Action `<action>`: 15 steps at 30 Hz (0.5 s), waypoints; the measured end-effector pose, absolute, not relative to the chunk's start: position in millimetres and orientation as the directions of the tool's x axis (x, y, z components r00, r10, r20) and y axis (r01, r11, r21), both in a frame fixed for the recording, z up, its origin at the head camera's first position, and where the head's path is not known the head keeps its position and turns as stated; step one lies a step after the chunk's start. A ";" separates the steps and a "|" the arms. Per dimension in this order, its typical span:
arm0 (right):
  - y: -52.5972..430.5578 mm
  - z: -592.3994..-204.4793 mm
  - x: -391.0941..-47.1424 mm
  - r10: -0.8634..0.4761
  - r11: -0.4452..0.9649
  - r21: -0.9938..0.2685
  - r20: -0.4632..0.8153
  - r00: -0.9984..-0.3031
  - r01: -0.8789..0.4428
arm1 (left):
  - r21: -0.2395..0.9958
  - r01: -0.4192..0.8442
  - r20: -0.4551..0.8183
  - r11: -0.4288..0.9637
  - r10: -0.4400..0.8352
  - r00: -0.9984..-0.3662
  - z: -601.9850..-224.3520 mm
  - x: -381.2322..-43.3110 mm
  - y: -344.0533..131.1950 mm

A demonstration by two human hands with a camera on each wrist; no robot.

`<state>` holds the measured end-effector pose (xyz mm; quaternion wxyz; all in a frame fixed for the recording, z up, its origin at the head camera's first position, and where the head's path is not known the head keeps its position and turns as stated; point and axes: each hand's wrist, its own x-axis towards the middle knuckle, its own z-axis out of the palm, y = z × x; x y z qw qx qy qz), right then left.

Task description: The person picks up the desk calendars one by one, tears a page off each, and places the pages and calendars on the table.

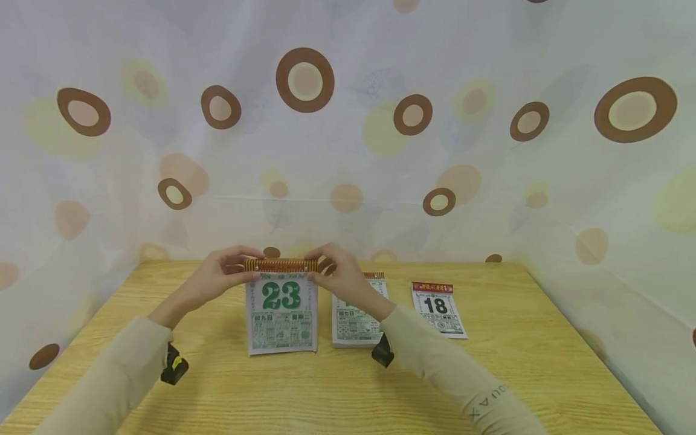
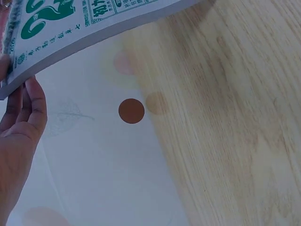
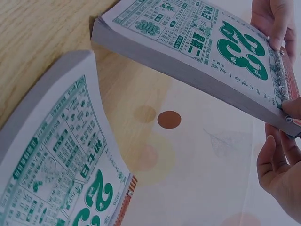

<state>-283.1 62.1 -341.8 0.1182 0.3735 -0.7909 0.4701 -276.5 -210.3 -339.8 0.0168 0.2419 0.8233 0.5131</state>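
Observation:
A thick tear-off calendar [image 1: 283, 323] with a large green 23 is held up by its red-and-gold striped top binding. My left hand [image 1: 220, 272] pinches the binding's left end, thumb in front and fingers behind. At the opposite end, my right hand [image 1: 342, 281] grips it the same way. Seen in the left wrist view, the page block [image 2: 108, 28] bows slightly over the left fingers [image 2: 33, 103]. The right wrist view shows both hands at the calendar's [image 3: 193, 42] top corners. Whether its bottom edge rests on the table, I cannot tell.
Partly behind my right forearm lies a second green-printed calendar [image 1: 350, 329]. Farther right is a smaller calendar [image 1: 437, 311] with a red header and a black 18. The wooden table [image 1: 228, 393] meets a dotted white cloth [image 1: 348, 151] at the back and sides.

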 end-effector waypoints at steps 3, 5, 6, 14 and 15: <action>64.8 -341.2 -288.2 -0.475 0.278 -0.654 0.543 -0.693 -0.703 | 0.852 0.397 0.237 0.340 0.426 -0.873 -334.2 -277.4 -207.9; 66.7 -342.6 -293.3 -0.469 0.277 -0.654 0.547 -0.693 -0.704 | 0.853 0.406 0.248 0.327 0.431 -0.868 -330.6 -278.1 -206.3; 67.5 -341.5 -294.2 -0.466 0.278 -0.651 0.551 -0.692 -0.706 | 0.853 0.409 0.250 0.324 0.433 -0.866 -328.9 -278.3 -205.6; 74.0 -330.1 -299.1 -0.446 0.278 -0.622 0.592 -0.672 -0.732 | 0.847 0.411 0.256 0.339 0.417 -0.872 -316.1 -280.0 -199.1; 75.0 -328.4 -299.5 -0.444 0.279 -0.619 0.595 -0.670 -0.734 | 0.847 0.409 0.257 0.340 0.412 -0.874 -314.8 -280.2 -198.1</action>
